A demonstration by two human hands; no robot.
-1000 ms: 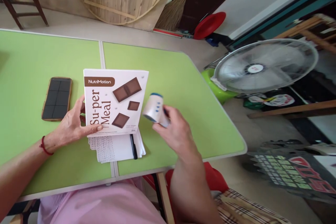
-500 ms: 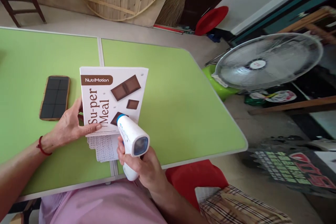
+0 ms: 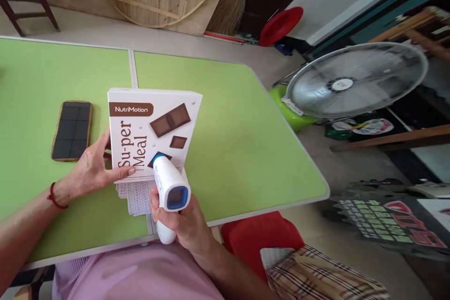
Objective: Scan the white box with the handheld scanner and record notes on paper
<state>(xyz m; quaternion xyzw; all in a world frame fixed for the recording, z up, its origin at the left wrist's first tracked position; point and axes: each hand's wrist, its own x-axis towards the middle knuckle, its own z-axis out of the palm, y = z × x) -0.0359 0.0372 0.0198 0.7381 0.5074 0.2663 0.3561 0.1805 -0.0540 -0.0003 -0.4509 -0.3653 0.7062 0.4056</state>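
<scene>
My left hand (image 3: pixel 96 164) grips the lower left side of a white box (image 3: pixel 167 98) marked "NutriMotion Su-per Meal", its thumb across the front and the other fingers behind. The box is tilted up, its printed face toward me. My right hand (image 3: pixel 183 220) is wrapped round the handle of a white and blue infrared thermometer (image 3: pixel 167 173), whose blue front end points at the lower part of the box; I cannot tell whether they touch. The thermometer's small screen (image 3: pixel 176 197) faces me and looks dark. Below the box lie sheets of paper with writing (image 3: pixel 137 198).
On the green table (image 3: pixel 232 126), a phone in a brown case (image 3: pixel 72 130) lies to the left. Beyond the right edge stands a large fan (image 3: pixel 342 84). A red stool (image 3: pixel 260 239) with checked cloth (image 3: pixel 326 274) is close by my right arm.
My right hand has shifted slightly left with the thermometer, which has turned so its screen faces me more squarely. The box has tilted a little; my left hand keeps its hold.
</scene>
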